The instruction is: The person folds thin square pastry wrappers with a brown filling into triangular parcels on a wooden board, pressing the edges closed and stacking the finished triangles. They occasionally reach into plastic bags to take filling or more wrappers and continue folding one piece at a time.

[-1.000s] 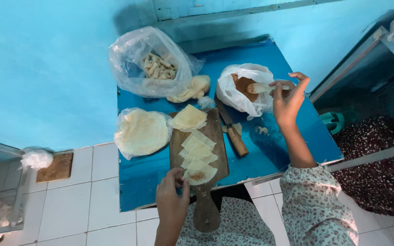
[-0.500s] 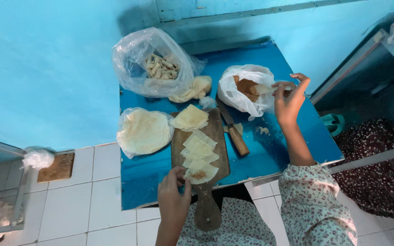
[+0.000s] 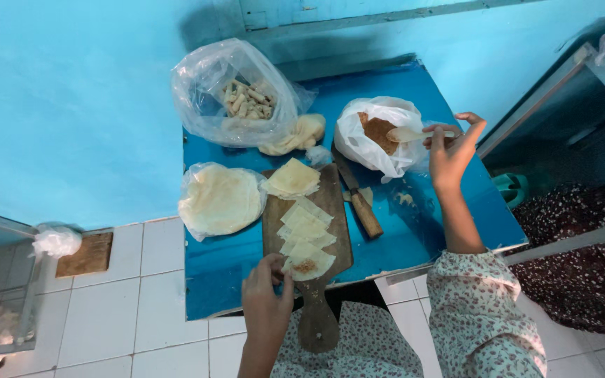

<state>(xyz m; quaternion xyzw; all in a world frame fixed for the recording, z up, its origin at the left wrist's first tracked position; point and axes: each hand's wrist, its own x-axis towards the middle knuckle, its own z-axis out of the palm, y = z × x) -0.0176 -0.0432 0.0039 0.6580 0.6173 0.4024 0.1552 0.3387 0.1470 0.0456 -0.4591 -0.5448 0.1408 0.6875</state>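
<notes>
Two hands working: left hand [image 3: 266, 294] pinches near wrapper [image 3: 309, 260], thin, soft, tearable; grip edge. Right hand [image 3: 451, 150] fingers clasp spoon [image 3: 409, 134].

The blue desk [image 3: 414, 231] holds a wooden board [image 3: 327, 210], a knife [image 3: 357, 196], two bags [image 3: 236, 98] and round dough sheets [image 3: 220, 199].

Left hand [image 3: 266, 285]: fingertips pinch the edge of the nearest wrapper [image 3: 309, 261], which carries a dab of brown filling.
Right hand [image 3: 451, 148]: raised over the white bag [image 3: 379, 133], holding a spoon [image 3: 414, 133] at its mouth.
Cutting board [image 3: 316, 238]: wooden, on the blue tabletop [image 3: 428, 231], with wrappers laid in a row.
Knife [image 3: 357, 196]: just right of the board.
Clear bag [image 3: 236, 101]: at the back, rolled pieces inside.
Round stack [image 3: 220, 199]: wrapped in plastic, left of the board.
</notes>
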